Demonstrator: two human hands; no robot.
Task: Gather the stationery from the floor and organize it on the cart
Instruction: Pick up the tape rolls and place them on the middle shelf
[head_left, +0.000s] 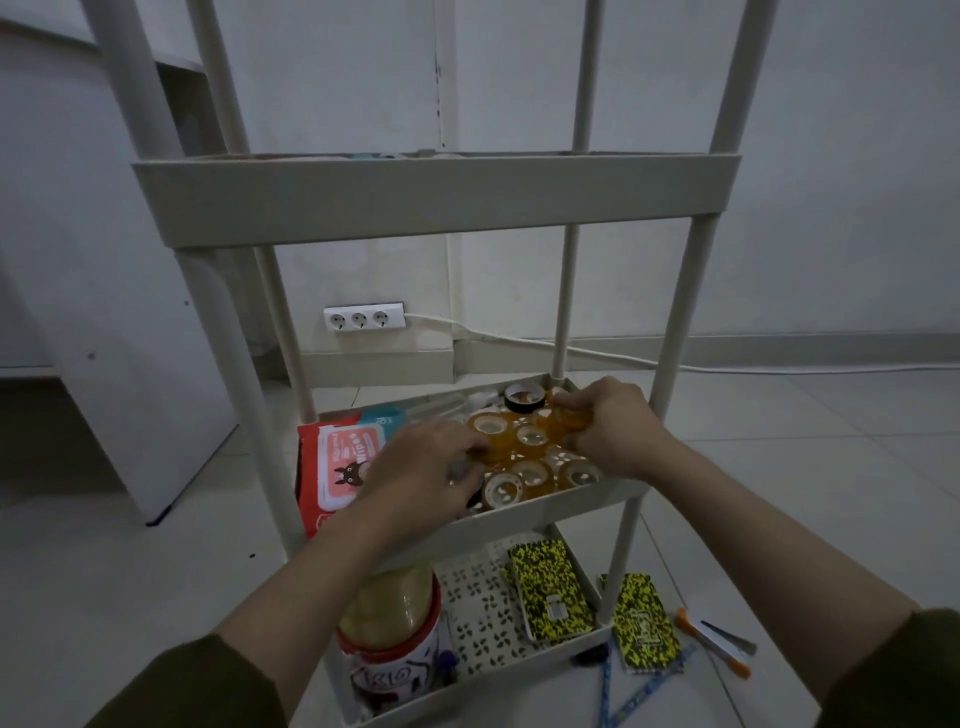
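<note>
Several amber rolls of clear tape (531, 467) lie packed together on the cart's middle shelf (561, 506), beside a black tape roll (523, 399) at the back. My left hand (421, 475) curls its fingers over the near-left rolls. At the back right, my right hand (610, 428) pinches an amber roll. One yellow-and-black notebook (550, 590) lies on the bottom shelf. A second such notebook (644, 623) lies on the floor to the cart's right, with an orange-tipped pen (714, 642) and a blue ruler (647, 691) near it.
A red pack of wet wipes (332, 467) fills the left of the middle shelf. A lidded can (392, 644) stands on the bottom shelf's left. The cart's upper shelf (436, 200) is overhead. A socket strip (363, 318) and cable run along the wall behind.
</note>
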